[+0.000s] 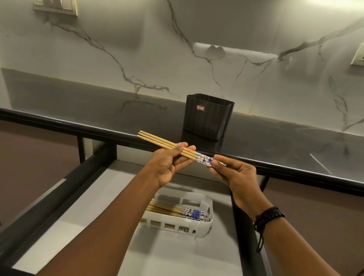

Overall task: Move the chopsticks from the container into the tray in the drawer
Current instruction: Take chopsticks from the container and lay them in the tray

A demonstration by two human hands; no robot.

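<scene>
Obs.: we see a bundle of chopsticks [175,148] held level above the open drawer [162,260]. Left hand [169,161]: fingers [184,160] curled under the bare wood, thumb on top. Right hand [233,173]: pinches the blue-patterned ends. Beyond the fingertips, the black container [208,118] stands upright on the countertop [89,109]. Below the hands, the white tray [202,225] holds other chopsticks [179,211], lying flat.

Dim, overhead strip glow, wide-angle edge distortion
</scene>
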